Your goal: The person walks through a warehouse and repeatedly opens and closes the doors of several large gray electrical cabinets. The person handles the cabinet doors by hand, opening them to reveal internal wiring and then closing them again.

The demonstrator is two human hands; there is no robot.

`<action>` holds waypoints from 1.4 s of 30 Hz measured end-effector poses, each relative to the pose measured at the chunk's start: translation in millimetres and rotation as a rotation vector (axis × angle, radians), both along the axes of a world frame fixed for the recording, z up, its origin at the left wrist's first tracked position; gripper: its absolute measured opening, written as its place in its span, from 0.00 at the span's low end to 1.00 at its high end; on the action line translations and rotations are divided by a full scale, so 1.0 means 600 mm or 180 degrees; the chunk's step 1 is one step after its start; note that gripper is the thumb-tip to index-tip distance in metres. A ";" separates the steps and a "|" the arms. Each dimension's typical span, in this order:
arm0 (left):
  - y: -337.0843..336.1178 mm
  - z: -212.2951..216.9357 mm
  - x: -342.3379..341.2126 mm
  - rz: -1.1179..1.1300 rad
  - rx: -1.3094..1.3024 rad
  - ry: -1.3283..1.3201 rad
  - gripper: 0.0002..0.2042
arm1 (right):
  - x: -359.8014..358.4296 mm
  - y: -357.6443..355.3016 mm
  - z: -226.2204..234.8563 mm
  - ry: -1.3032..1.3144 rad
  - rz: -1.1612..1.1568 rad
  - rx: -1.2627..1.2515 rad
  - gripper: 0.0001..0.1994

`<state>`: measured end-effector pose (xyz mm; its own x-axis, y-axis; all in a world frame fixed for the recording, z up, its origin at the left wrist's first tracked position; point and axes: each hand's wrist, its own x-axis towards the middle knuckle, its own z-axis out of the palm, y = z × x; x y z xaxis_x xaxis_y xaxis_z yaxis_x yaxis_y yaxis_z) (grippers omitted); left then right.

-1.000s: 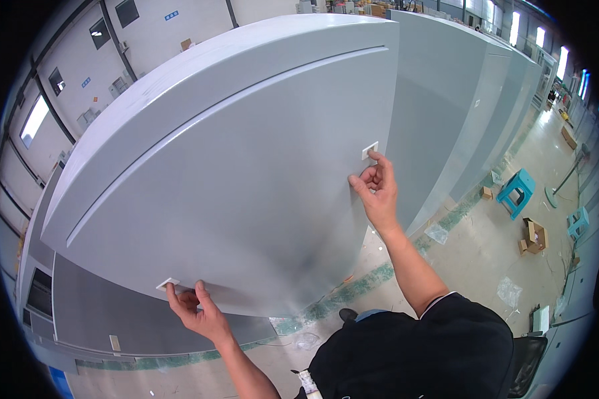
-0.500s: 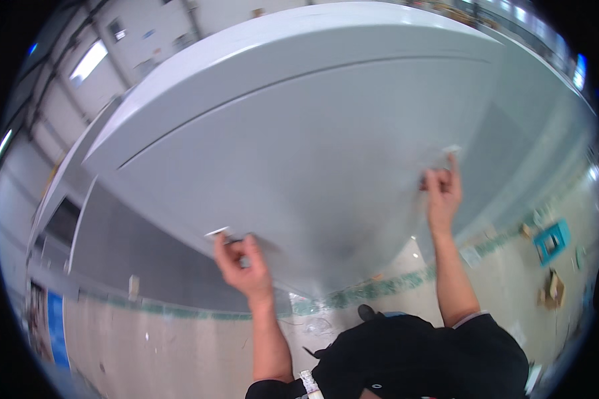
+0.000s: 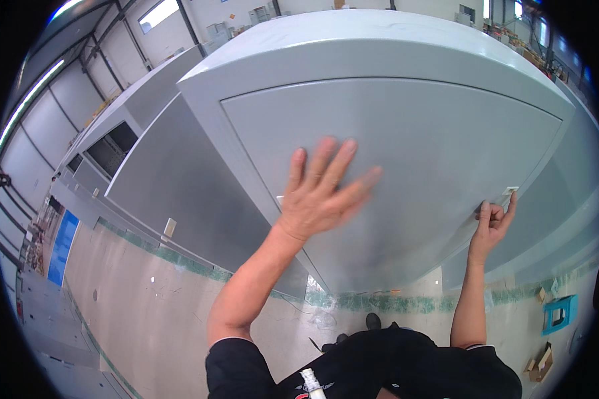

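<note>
The large grey cabinet door panel [image 3: 406, 166] stands upright in front of the person, set into the face of a tall grey metal cabinet [image 3: 180, 173] on the workshop floor [image 3: 146, 312]. The step in hand looks like seating or steadying this panel against its frame, and to do it well the push should probably be flat and even, kept near the panel's left edge where the seam runs, while the other side guides the small fitting so the panel does not twist.

The left hand [image 3: 319, 193] is spread wide, fingers fanned and palm laid flat on the panel close to its left edge (slightly blurred, so it may be moving). Its forearm rises steeply from the lower edge of the view, elbow bent, wrist cocked back.

The right hand [image 3: 492, 223] is at the panel's right edge, fingers drawn together and pinching at a small pale tab or latch [image 3: 510, 191] there; whether it fully grips the piece cannot be told. That arm reaches almost straight up, wrist in line with the forearm.
</note>
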<state>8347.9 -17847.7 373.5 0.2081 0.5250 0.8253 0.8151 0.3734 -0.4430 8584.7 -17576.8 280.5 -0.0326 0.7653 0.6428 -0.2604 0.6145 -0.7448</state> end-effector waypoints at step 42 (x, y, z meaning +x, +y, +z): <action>0.007 -0.147 0.012 -0.0203 -0.0286 -0.0496 0.23 | 0.039 0.167 0.036 0.0280 -0.0613 0.0265 0.31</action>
<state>8354.8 -17843.5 285.3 0.1167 0.5878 0.8006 0.8972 0.2833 -0.3387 8608.2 -17476.4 301.9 0.1679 0.6961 0.6980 -0.1941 0.7176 -0.6689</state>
